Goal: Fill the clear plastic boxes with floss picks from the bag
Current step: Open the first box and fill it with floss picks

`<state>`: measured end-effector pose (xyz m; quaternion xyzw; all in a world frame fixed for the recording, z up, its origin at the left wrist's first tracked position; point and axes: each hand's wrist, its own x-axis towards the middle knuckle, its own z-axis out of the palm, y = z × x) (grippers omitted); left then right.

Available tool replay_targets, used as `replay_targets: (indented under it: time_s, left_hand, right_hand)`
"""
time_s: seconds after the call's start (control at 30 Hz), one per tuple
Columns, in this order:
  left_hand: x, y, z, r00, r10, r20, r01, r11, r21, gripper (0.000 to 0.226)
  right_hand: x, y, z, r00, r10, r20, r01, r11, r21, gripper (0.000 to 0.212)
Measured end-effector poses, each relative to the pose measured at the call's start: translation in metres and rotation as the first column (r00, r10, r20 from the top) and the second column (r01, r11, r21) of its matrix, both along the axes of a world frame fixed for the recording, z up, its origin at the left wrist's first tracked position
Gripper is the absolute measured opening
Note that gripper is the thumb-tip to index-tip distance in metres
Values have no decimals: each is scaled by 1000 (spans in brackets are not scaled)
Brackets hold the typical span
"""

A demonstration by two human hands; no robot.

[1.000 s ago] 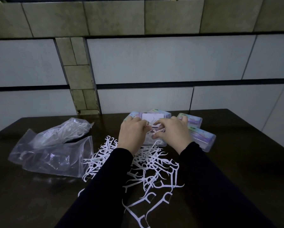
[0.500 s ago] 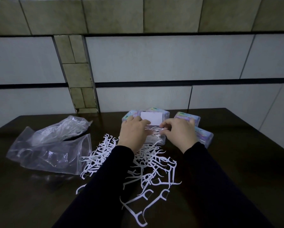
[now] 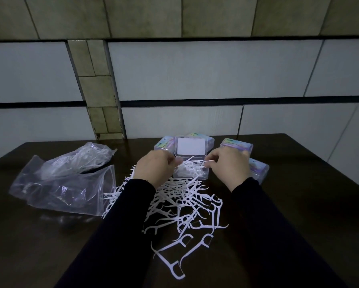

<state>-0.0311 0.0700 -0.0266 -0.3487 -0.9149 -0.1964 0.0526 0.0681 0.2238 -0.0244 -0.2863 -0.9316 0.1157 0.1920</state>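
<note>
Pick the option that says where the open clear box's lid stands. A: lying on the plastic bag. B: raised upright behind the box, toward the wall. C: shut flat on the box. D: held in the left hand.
B: the lid stands up behind the open clear box, between the left hand and right hand, which hold a bunch of floss picks over it.

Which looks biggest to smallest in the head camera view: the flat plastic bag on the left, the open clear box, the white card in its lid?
1. The flat plastic bag, clearly largest.
2. The open clear box, lid and base together, partly hidden by both hands and the picks.
3. The white card inside its lid.
The bag lies somewhat nearer the camera, but the order looks safe.
</note>
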Motion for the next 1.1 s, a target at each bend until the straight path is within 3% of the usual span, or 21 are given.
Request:
replay_targets:
  time_s: [0.17,0.33,0.6,0.8,0.87,1.0,1.1]
  left_hand:
    - [4,-1,3,999,-31,-14,30,998,-53,19]
    - [-1,-5,5,995,40,-88,-40,999,4,17]
    - [-2,3,-2,966,131,-225,-111,989,99,19]
    - [-2,11,-13,985,89,-147,-68,988,142,18]
    - [-4,9,-15,990,70,-123,-56,992,117,17]
    - [-5,6,-14,979,113,-169,-86,983,161,17]
    - [-5,4,-10,961,183,-208,-141,969,202,17]
  right_hand:
    - [0,0,-4,998,59,22,-58,998,-17,19]
    - [0,4,-6,998,44,49,-39,993,-108,27]
    - [-3,3,-6,997,69,-27,-71,993,-93,17]
    - [0,-3,-9,985,136,-108,-141,989,-45,22]
    - [0,0,-10,985,120,-123,-128,990,-58,36]
    - [5,0,-7,986,137,-97,-157,957,-242,83]
    - [7,1,-4,978,196,-74,-209,930,-302,96]
